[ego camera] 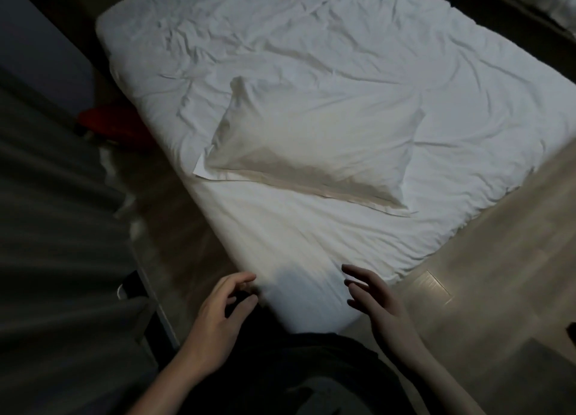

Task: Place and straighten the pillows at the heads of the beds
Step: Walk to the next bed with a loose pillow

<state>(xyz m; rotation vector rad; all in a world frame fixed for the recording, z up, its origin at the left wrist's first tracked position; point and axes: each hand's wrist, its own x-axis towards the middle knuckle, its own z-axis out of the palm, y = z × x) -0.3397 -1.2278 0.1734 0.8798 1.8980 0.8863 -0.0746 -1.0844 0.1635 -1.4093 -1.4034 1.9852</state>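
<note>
Nearest the camera, both hands hover at the near corner of the bed (311, 252). The left hand (218, 315) is to the left of that corner, its fingers (241, 280) loosely curled and spread, the tips just beside the edge of the sheet (343, 56); whether they touch it cannot be told. The right hand (380, 302) is on the other side of the corner, its fingers (358, 272) apart and slightly bent, over the edge of the mattress. Neither hand holds anything.

The pillow (314, 140) lies well beyond both hands, on the middle of the bed, out of their reach and touched by neither. It is white, plump, and set at an angle to the bed's edges. Its near long edge has a flat flap of the case spread on the sheet, and a small corner of cloth sticks out at its near left end. Warm light falls on its near half, so that part looks beige.

The sheet under it is white and heavily creased, mostly toward the far end.

To the left of the bed hangs a dark curtain (56, 227), and something red (118, 127) lies on the floor (498, 227) by the bed's left side. The floor to the right is pale wood.
</note>
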